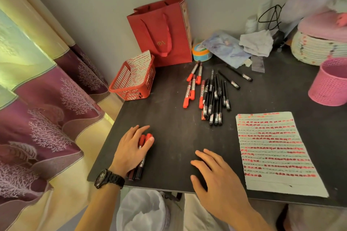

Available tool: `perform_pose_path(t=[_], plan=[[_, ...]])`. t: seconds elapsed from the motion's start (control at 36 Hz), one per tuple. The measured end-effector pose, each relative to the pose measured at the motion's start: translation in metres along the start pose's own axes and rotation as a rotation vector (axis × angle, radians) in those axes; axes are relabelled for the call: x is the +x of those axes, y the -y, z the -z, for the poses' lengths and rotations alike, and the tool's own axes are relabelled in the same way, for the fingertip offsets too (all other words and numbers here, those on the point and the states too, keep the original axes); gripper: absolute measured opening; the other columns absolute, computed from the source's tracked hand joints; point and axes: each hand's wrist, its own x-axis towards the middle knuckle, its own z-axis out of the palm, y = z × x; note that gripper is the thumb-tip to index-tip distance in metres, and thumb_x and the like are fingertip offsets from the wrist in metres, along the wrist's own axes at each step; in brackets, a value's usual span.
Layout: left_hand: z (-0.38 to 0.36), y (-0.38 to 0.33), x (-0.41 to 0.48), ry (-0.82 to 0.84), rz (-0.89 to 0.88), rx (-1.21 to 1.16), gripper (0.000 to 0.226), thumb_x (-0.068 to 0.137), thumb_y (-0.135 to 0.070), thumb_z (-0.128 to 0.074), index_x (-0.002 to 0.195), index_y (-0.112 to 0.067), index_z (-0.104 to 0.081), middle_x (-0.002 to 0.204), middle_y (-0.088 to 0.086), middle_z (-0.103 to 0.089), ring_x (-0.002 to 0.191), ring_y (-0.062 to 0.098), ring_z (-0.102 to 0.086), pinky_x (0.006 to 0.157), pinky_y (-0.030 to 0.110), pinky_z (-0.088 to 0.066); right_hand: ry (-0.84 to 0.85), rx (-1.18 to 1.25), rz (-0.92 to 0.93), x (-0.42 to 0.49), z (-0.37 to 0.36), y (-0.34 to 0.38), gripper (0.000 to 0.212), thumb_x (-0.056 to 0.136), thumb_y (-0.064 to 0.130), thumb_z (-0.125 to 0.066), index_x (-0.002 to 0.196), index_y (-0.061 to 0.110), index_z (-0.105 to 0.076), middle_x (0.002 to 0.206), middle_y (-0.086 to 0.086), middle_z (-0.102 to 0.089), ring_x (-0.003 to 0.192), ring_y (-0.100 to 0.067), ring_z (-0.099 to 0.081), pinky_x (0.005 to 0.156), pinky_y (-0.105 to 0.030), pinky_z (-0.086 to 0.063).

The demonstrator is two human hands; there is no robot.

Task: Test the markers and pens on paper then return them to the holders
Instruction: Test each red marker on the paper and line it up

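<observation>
**Red markers being gathered at the tabletop's left edge**

At the far left, a red slatted plastic basket (144, 88) holding a marked sheet is standing on the dark tabletop (169, 118). Nearer the front, a small bunch of red-capped markers (143, 138) is being covered by the left hand (131, 148), its fingers spread flat over them rather than wrapped round. A mixed pile of red and black pens (212, 97) is lying in the centre. The right hand (216, 180) is being held open and empty, beside the white paper striped with red test marks (276, 152). A pink mesh holder (328, 84) is standing at the far right. Testing seems largely done and the return is judged to be under way; next, the bunch needs to be gripped and carried to a holder.
</observation>
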Motion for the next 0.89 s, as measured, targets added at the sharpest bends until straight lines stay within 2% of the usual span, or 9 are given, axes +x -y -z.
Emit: perform_pose_path(t=[0.08,0.17,0.31,0.44,0.56,0.69,0.89], plan=[[-0.004,-0.003,-0.005,-0.059,0.022,0.009,0.053,0.094,-0.07,-0.032,0.139,-0.046,-0.046,0.156,-0.008,-0.036,0.146,0.018,-0.029,0.12,0.043,-0.025,-0.015,0.0,-0.005,0.0,-0.001,0.0,0.033,0.086,0.046,-0.067,0.116,0.035,-0.071,0.139,0.015,-0.06,0.134,-0.011,-0.052,0.097,-0.026,-0.048],[-0.006,-0.002,-0.008,-0.132,0.034,-0.025,0.041,0.097,-0.063,-0.04,0.131,-0.045,-0.055,0.148,-0.008,-0.045,0.139,0.018,-0.037,0.115,0.042,-0.032,-0.032,-0.019,0.007,0.0,-0.001,0.0,0.032,0.082,0.048,-0.068,0.112,0.037,-0.072,0.135,0.017,-0.062,0.131,-0.009,-0.055,0.096,-0.02,-0.041],[-0.007,-0.004,-0.01,-0.153,0.053,-0.034,0.039,0.096,-0.062,-0.043,0.127,-0.044,-0.059,0.144,-0.008,-0.049,0.136,0.018,-0.04,0.113,0.041,-0.034,-0.035,-0.036,0.011,-0.001,0.0,0.001,0.033,0.083,0.05,-0.066,0.113,0.038,-0.071,0.136,0.017,-0.061,0.131,-0.007,-0.053,0.095,-0.02,-0.044],[-0.004,-0.008,-0.006,-0.138,0.061,0.013,0.037,0.096,-0.06,-0.047,0.127,-0.043,-0.058,0.139,-0.008,-0.051,0.132,0.019,-0.043,0.111,0.044,-0.038,-0.008,-0.004,0.0,-0.002,0.001,0.001,0.034,0.088,0.048,-0.063,0.119,0.036,-0.069,0.141,0.016,-0.058,0.136,-0.009,-0.049,0.099,-0.026,-0.047],[0.002,-0.016,0.004,-0.161,0.034,0.055,0.029,0.096,-0.054,-0.051,0.121,-0.041,-0.061,0.131,-0.008,-0.058,0.127,0.02,-0.049,0.111,0.048,-0.034,-0.001,-0.012,-0.012,-0.002,0.001,0.002,0.035,0.089,0.047,-0.064,0.121,0.035,-0.069,0.142,0.015,-0.057,0.138,-0.009,-0.048,0.101,-0.026,-0.045],[0.014,-0.043,0.033,-0.127,0.024,0.044,0.034,0.095,-0.053,-0.051,0.123,-0.038,-0.06,0.133,-0.002,-0.059,0.127,0.024,-0.051,0.108,0.047,-0.038,-0.006,-0.013,-0.015,-0.001,0.001,0.002,0.034,0.085,0.046,-0.069,0.117,0.035,-0.071,0.138,0.015,-0.061,0.134,-0.011,-0.052,0.099,-0.025,-0.043],[0.003,-0.11,0.083,-0.025,-0.047,0.037,0.047,0.094,-0.05,-0.054,0.136,-0.029,-0.051,0.139,0.003,-0.054,0.125,0.026,-0.052,0.104,0.044,-0.043,-0.007,-0.036,-0.017,0.0,-0.001,-0.001,0.033,0.085,0.052,-0.062,0.116,0.041,-0.069,0.137,0.02,-0.06,0.133,-0.007,-0.051,0.1,-0.021,-0.035]])
